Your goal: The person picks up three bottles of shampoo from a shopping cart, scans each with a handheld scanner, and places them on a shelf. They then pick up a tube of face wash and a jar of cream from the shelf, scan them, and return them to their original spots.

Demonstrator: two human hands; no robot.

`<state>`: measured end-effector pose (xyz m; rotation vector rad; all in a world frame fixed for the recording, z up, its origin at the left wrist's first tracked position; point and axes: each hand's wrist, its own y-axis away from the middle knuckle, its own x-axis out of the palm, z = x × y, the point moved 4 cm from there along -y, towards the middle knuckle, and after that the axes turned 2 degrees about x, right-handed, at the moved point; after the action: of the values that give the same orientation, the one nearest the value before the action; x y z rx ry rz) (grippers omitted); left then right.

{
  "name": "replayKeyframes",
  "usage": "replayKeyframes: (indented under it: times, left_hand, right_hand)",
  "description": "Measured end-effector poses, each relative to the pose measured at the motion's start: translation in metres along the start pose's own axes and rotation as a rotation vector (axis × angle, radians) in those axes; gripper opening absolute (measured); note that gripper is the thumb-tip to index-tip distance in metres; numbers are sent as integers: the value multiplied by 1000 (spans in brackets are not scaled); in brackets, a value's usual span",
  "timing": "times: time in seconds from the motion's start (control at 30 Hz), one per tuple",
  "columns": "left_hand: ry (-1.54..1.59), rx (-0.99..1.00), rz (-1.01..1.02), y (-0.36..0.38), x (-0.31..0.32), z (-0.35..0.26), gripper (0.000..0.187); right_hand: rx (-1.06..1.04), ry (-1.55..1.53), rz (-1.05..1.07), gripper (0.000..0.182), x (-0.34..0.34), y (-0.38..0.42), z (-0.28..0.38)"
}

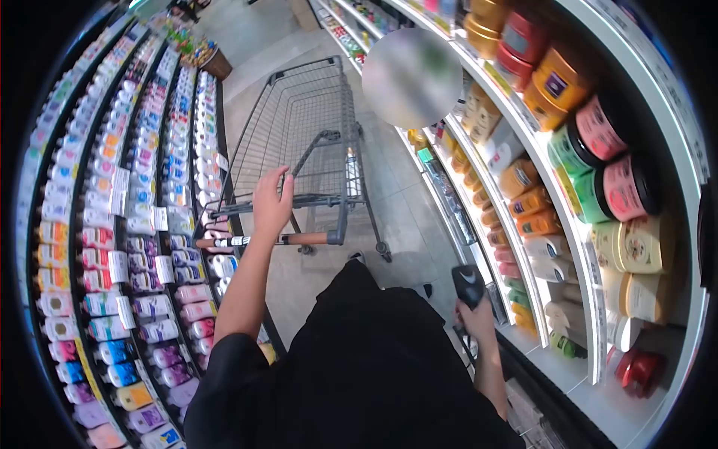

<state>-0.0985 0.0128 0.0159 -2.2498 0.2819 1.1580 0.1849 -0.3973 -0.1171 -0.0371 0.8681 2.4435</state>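
My left hand [273, 200] reaches forward over the shopping cart [303, 112], fingers stretched out and thumb apart, with nothing in it. In this view it overlaps the near end of the wire basket, just beyond the brown push handle [303, 239]. Low on the right, my right hand [476, 318] is closed around a black handheld object [468, 284] with a wide, rounded top and a pale curved mark; its exact kind I cannot tell. The lower part of that object is partly hidden by my fingers. Close to this hand stands the lit right-hand shelving.
Small bottles fill the left shelves [142, 224] in dense rows. On the right shelves [598, 277] are large tubs [603, 127], jars and bottles. The tiled aisle floor [407, 217] runs between them. A basket of colourful goods [217, 63] stands far left.
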Motion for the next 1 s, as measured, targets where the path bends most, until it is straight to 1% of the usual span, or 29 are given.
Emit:
replayKeyframes:
  times: [0.03, 0.07, 0.1, 0.17, 0.2, 0.23, 0.27, 0.3, 0.33, 0.37, 0.4, 0.43, 0.47, 0.5, 0.57, 0.6, 0.63, 0.67, 0.7, 0.73, 0.77, 0.8, 0.83, 0.9, 0.93, 0.97, 1.0]
  left_hand:
    - [-135, -81, 98, 4, 7, 28, 31]
    - [-255, -115, 247, 13, 19, 50, 44]
    - [-245, -136, 246, 23, 19, 57, 44]
    - [-393, 137, 312, 40, 31, 48, 49]
    - [-380, 78, 378, 36, 25, 41, 54]
    - [-365, 72, 385, 29, 19, 41, 54]
    - [-225, 16, 522, 24, 18, 47, 56]
    - [-83, -37, 658, 17, 16, 52, 59]
    - [-45, -72, 804, 7, 12, 54, 56]
    - [-29, -69, 820, -7, 5, 59, 56]
    - [62, -88, 1010, -18, 6, 65, 57]
    - [159, -105, 1201, -24, 14, 74, 58]
    - [245, -103, 1244, -35, 29, 89, 59]
    - [264, -97, 1256, -47, 52, 109, 59]
    - [218, -97, 1162, -67, 110, 146, 59]
    - [240, -91, 1172, -77, 136, 151, 59]
    - [95, -112, 1223, -83, 163, 155, 57]
    - [-52, -131, 1268, -87, 191, 163, 55]
    - [-32, -121, 1282, -87, 225, 172, 55]
    - [-35, -277, 1330, -77, 267, 189, 53]
    - [-42, -435, 1376, -60, 310, 206, 51]
    - [6, -500, 1362, -38, 353, 227, 54]
    - [21, -496, 1379, -25, 376, 233, 54]
    - [91, -784, 1159, -6, 408, 242, 61]
    - [165, -836, 1151, 0, 421, 241, 72]
    - [168, -843, 1163, 5, 433, 241, 72]
    - [128, -825, 1120, 4, 436, 238, 76]
  right_hand:
    - [-88, 149, 20, 25, 7, -5, 40]
    - [-152, 192, 61, 24, 17, -15, 67]
    - [-215, 232, 101, 24, 28, -24, 91]
    - [-294, 102, 244, 21, 61, -33, 151]
    - [-284, 116, 241, 21, 77, -38, 174]
    - [-255, 72, 313, 19, 98, -42, 193]
    - [-222, 25, 383, 17, 119, -42, 207]
    - [-208, 33, 374, 17, 139, -41, 219]
    - [-163, -38, 429, 16, 163, -41, 230]
    - [-117, -109, 480, 15, 184, -43, 237]
    - [-132, -134, 551, 16, 203, -51, 229]
    - [-86, -152, 528, 16, 218, -50, 228]
    - [-97, -84, 483, 19, 229, -50, 218]
    - [-112, -16, 440, 23, 239, -53, 208]
    - [-168, 468, 321, 32, 242, -48, 225]
    - [-112, 518, 270, 33, 244, -43, 236]
    - [-52, 567, 216, 35, 247, -39, 244]
    - [-15, 596, 167, 34, 248, -35, 245]
    - [22, 623, 119, 33, 250, -31, 244]
    - [106, 559, 68, 32, 251, -28, 241]
    - [152, 629, 70, 34, 252, -24, 235]
    - [-9, 566, -3, 35, 254, -23, 229]
    - [-170, 506, -74, 36, 255, -19, 224]
    - [-145, 561, -99, 38, 257, -12, 217]
    - [-37, 583, -115, 39, 257, -8, 210]
    - [21, 537, -137, 40, 257, -6, 208]
    - [24, 502, -132, 39, 258, -9, 217]
